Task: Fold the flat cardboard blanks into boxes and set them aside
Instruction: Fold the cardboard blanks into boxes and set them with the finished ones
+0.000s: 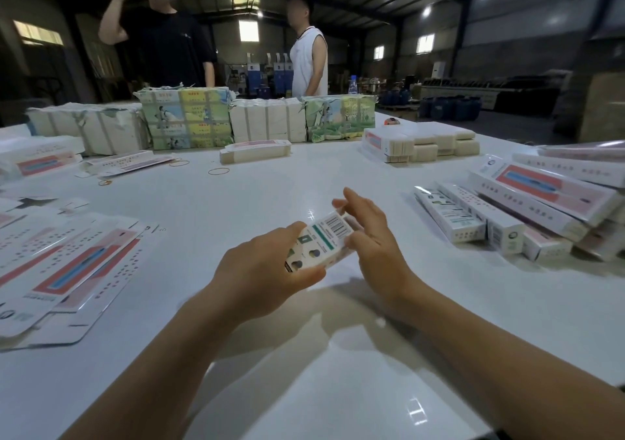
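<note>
A small white box (321, 243) with a barcode, a green stripe and dark round marks on its upper face is held tilted above the white table, near its middle, its far end raised. To the left lies a fanned pile of flat blanks (67, 267), white with pink and blue printing and rows of small dots, overlapping one another. To the right, finished long boxes (500, 226) lie side by side and stacked, ends facing the camera.

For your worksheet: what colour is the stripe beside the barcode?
Green, on the box; head view.
</note>
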`<control>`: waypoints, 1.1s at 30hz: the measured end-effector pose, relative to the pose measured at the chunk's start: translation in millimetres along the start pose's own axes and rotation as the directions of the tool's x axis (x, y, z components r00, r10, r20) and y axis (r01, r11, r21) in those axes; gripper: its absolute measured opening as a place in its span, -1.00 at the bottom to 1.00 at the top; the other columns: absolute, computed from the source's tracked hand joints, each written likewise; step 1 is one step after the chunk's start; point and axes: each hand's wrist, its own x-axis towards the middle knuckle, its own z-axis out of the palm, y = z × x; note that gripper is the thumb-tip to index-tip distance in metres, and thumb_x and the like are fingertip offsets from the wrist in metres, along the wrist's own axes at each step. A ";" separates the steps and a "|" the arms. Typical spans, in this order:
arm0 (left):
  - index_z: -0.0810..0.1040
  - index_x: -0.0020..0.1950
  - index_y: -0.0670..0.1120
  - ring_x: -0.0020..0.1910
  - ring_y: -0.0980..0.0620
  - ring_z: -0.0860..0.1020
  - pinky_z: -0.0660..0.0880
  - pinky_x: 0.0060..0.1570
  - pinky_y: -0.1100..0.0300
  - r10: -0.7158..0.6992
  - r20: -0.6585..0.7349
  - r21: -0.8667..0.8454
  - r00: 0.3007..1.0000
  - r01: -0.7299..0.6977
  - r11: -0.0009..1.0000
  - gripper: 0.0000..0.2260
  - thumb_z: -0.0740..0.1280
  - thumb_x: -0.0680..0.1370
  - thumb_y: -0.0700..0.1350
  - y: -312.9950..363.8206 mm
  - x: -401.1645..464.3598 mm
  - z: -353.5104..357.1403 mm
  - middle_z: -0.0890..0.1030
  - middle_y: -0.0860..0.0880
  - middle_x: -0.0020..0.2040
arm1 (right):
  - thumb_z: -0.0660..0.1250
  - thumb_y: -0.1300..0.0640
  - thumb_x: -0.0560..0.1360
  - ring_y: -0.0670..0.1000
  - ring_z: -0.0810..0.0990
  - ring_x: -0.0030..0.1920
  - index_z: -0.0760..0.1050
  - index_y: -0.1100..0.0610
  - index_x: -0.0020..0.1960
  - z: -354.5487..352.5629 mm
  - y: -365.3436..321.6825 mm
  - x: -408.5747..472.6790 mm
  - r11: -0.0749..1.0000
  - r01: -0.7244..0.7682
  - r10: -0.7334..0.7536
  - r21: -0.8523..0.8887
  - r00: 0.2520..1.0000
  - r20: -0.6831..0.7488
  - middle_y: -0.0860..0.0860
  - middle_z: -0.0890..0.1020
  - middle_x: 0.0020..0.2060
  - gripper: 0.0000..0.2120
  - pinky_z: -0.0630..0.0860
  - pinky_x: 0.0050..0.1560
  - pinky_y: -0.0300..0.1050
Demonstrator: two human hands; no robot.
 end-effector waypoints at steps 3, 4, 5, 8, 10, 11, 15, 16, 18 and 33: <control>0.29 0.35 0.17 -0.11 0.14 0.51 0.49 -0.25 0.20 -0.037 -0.011 0.022 0.999 0.038 0.999 -0.48 0.22 0.46 0.33 2.5 2.7 1.0 0.53 0.17 0.13 | 0.02 0.12 0.40 -0.21 0.25 0.22 0.28 0.12 0.46 10.0 -0.9 -4.6 0.970 0.076 -0.101 -0.233 0.990 -0.099 -0.29 0.42 0.07 -0.39 0.22 0.39 0.19; 0.27 0.37 0.15 -0.09 0.12 0.51 0.47 -0.23 0.18 -0.060 -0.016 0.036 0.998 0.061 0.998 -0.45 0.20 0.46 0.35 4.2 3.5 2.1 0.53 0.17 0.13 | 0.01 0.12 0.43 -0.24 0.25 0.17 0.28 0.14 0.46 14.0 -0.5 -5.5 0.953 0.087 -0.125 -0.290 0.985 -0.115 -0.21 0.47 0.11 -0.42 0.16 0.41 0.20; 0.25 0.40 0.14 -0.08 0.10 0.50 0.45 -0.23 0.17 -0.082 -0.022 0.055 0.996 0.083 0.995 -0.42 0.18 0.46 0.36 6.3 4.0 3.8 0.52 0.17 0.13 | 0.00 0.14 0.47 -0.20 0.29 0.18 0.27 0.14 0.46 17.2 0.0 -6.3 0.941 0.085 -0.131 -0.328 0.984 -0.122 -0.10 0.50 0.18 -0.45 0.08 0.45 0.18; 0.21 0.40 0.08 -0.07 0.06 0.49 0.38 -0.23 0.16 -0.104 -0.041 0.130 0.994 0.109 0.985 -0.43 0.13 0.49 0.35 14.9 4.1 9.8 0.50 0.13 0.14 | 0.06 0.28 0.57 -0.04 0.44 0.21 0.20 0.11 0.50 21.3 1.5 -7.8 0.939 0.037 -0.089 -0.341 0.987 -0.137 0.07 0.55 0.20 -0.50 -0.06 0.50 0.08; 0.17 0.43 0.04 0.01 0.02 0.51 0.36 -0.21 0.16 -0.095 -0.058 0.176 0.994 0.104 0.979 -0.43 0.07 0.52 0.31 20.0 4.7 13.4 0.47 0.08 0.17 | 0.07 0.25 0.57 -0.06 0.45 0.13 0.18 0.09 0.51 23.3 1.0 -9.5 0.934 0.047 -0.099 -0.354 0.986 -0.132 0.07 0.56 0.20 -0.49 0.12 0.47 0.09; 0.14 0.45 0.02 0.04 0.01 0.52 0.37 -0.20 0.16 -0.084 -0.073 0.197 0.994 0.097 0.976 -0.42 0.04 0.52 0.30 21.8 5.5 14.5 0.46 0.06 0.18 | 0.07 0.21 0.58 -0.04 0.45 0.14 0.17 0.06 0.52 24.4 -0.8 -11.2 0.930 0.061 -0.114 -0.361 0.985 -0.126 0.06 0.55 0.22 -0.49 0.25 0.42 0.07; 0.05 0.48 0.01 0.07 0.03 0.49 0.35 -0.24 0.18 -0.055 -0.124 0.274 0.991 0.087 0.958 -0.32 0.16 0.50 0.32 22.1 6.7 13.8 0.43 0.06 0.18 | 0.12 0.25 0.62 0.02 0.51 0.22 0.17 0.00 0.51 23.2 -2.4 -12.8 0.955 0.093 -0.130 -0.281 0.985 -0.113 0.00 0.49 0.28 -0.51 0.58 0.07 -0.04; 0.04 0.48 0.02 0.07 0.03 0.48 0.33 -0.24 0.18 -0.053 -0.129 0.288 0.990 0.088 0.954 -0.30 0.20 0.49 0.32 21.2 5.9 13.9 0.44 0.06 0.19 | 0.14 0.24 0.61 0.00 0.49 0.25 0.18 0.00 0.51 21.3 -2.6 -11.6 0.968 0.096 -0.126 -0.232 0.985 -0.118 -0.01 0.47 0.30 -0.51 0.58 0.08 -0.15; 0.06 0.45 0.04 0.08 0.03 0.48 0.32 -0.24 0.17 -0.045 -0.142 0.301 0.989 0.086 0.950 -0.35 0.21 0.50 0.29 19.0 4.5 14.8 0.44 0.07 0.19 | 0.23 0.23 0.58 -0.03 0.34 0.40 0.18 0.04 0.50 15.5 -3.4 -5.8 0.971 0.118 -0.158 -0.207 0.970 -0.185 -0.03 0.37 0.39 -0.47 0.38 0.27 -0.37; -0.02 0.49 -0.04 0.09 0.03 0.45 0.28 -0.26 0.18 0.058 -0.281 0.365 0.958 0.051 0.930 -0.34 0.11 0.55 0.27 20.1 4.2 22.9 0.40 0.03 0.21 | 0.31 0.19 0.55 -0.17 0.62 -0.15 0.45 0.06 0.10 14.4 -0.7 -5.4 0.979 0.067 -0.101 -0.191 0.980 -0.172 -0.14 0.61 -0.14 -0.86 0.52 -0.22 -0.34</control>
